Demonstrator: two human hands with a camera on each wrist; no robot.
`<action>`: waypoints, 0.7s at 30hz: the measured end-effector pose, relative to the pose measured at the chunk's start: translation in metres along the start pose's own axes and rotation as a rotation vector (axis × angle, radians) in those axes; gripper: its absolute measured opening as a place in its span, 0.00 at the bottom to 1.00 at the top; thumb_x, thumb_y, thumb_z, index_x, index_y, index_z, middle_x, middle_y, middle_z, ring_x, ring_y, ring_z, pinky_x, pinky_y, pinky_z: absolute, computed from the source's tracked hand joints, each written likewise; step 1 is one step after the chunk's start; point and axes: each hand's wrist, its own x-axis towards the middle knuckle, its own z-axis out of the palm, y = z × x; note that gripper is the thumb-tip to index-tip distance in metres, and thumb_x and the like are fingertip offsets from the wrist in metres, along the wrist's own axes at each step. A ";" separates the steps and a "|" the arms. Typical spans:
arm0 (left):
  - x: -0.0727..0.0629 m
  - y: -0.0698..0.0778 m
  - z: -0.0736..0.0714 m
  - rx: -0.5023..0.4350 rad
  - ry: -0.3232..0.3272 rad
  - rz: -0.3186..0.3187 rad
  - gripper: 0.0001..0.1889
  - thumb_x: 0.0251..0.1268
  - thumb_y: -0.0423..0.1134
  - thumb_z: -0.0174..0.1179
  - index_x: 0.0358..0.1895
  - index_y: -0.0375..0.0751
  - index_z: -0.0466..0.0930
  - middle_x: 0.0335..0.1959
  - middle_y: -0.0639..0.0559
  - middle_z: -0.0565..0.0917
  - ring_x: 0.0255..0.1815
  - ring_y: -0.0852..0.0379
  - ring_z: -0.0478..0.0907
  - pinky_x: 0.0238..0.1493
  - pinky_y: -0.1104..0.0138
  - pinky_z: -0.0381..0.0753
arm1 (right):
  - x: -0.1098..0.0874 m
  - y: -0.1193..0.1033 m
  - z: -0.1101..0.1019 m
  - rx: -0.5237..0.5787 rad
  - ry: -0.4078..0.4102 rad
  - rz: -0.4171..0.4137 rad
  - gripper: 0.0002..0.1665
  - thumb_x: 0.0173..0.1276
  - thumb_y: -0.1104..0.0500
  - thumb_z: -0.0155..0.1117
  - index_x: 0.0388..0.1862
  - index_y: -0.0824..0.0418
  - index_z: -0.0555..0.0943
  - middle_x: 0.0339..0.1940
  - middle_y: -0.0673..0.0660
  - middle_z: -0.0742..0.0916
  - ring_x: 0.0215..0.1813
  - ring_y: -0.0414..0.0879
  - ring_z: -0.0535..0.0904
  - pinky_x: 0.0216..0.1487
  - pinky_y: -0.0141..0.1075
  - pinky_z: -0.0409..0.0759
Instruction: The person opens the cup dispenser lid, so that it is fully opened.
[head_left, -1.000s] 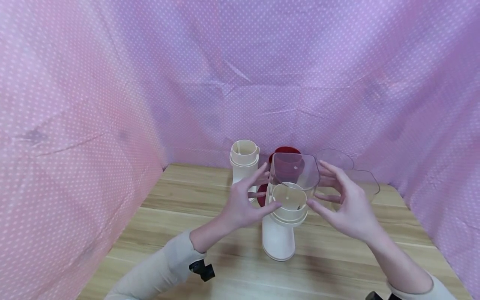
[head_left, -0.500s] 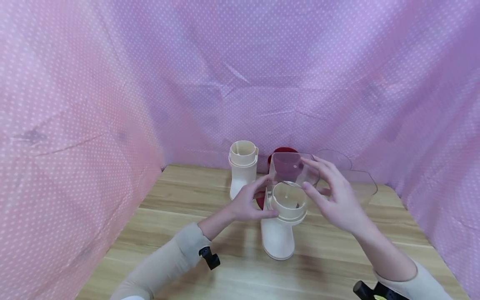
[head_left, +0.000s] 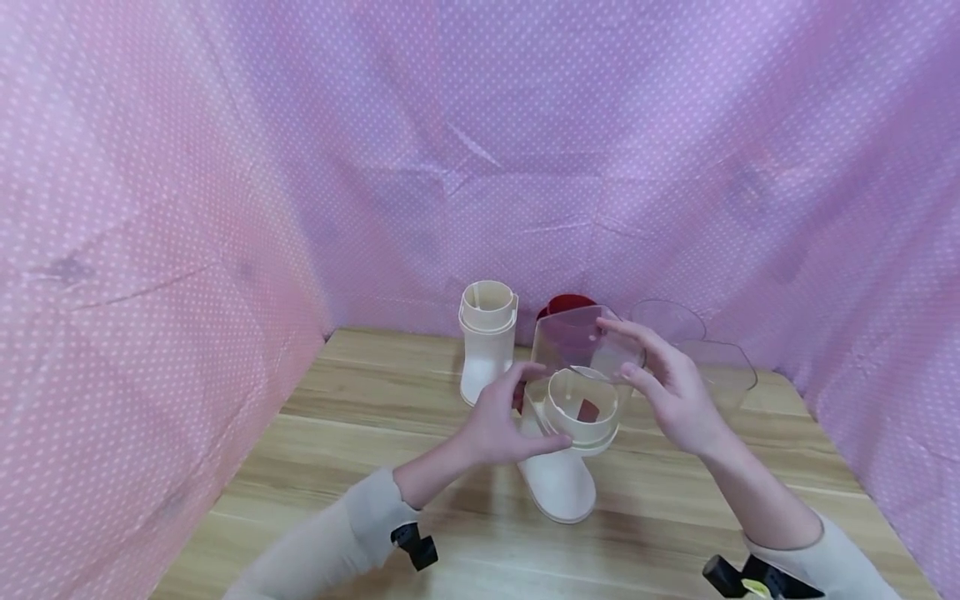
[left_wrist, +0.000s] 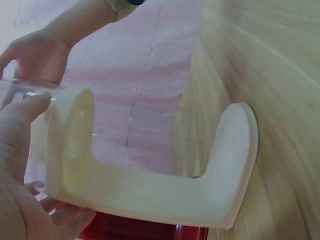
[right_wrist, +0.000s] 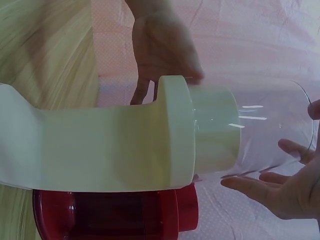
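Note:
A cream dispenser stand [head_left: 562, 487] with a round collar and a curved foot stands on the table. A clear plastic container [head_left: 551, 342] sits over its collar, open end up. My left hand [head_left: 491, 425] grips the collar, thumb in front and fingers behind. With my right hand [head_left: 675, 396] I hold the clear container near its upper rim, on the right side. In the right wrist view the container's lower end surrounds the cream collar [right_wrist: 215, 130]. The left wrist view shows the stand's foot [left_wrist: 232, 150] on the wood.
A second cream stand [head_left: 487, 342] is at the back left. Behind the held pieces is a dark red stand [head_left: 573, 304], partly hidden. More clear plastic pieces [head_left: 720, 362] lie at the back right. Pink dotted cloth [head_left: 480, 167] surrounds the wooden table [head_left: 360, 400].
My right hand has moved from beside the collar up to the container's rim. The container and stand have turned a little, the foot swinging slightly right. My left hand has closed in round the collar.

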 end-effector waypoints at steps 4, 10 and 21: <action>0.003 -0.010 -0.004 -0.029 -0.067 0.032 0.49 0.44 0.47 0.86 0.72 0.46 0.71 0.67 0.52 0.83 0.48 0.59 0.80 0.46 0.71 0.84 | -0.003 -0.002 -0.006 -0.001 -0.001 0.031 0.29 0.77 0.76 0.52 0.76 0.71 0.72 0.75 0.47 0.81 0.61 0.32 0.82 0.50 0.22 0.82; 0.002 -0.026 -0.008 -0.143 -0.172 -0.047 0.46 0.50 0.43 0.84 0.75 0.52 0.72 0.69 0.56 0.82 0.57 0.61 0.81 0.56 0.61 0.88 | -0.011 -0.004 -0.012 -0.078 -0.020 0.100 0.30 0.80 0.73 0.52 0.79 0.65 0.70 0.74 0.38 0.79 0.59 0.29 0.83 0.55 0.22 0.83; -0.004 -0.015 0.002 -0.165 -0.092 -0.112 0.44 0.46 0.43 0.86 0.72 0.52 0.77 0.58 0.53 0.88 0.49 0.63 0.86 0.51 0.62 0.90 | -0.011 0.003 -0.013 -0.014 -0.075 0.119 0.29 0.85 0.68 0.43 0.82 0.61 0.65 0.77 0.42 0.78 0.73 0.30 0.76 0.48 0.36 0.90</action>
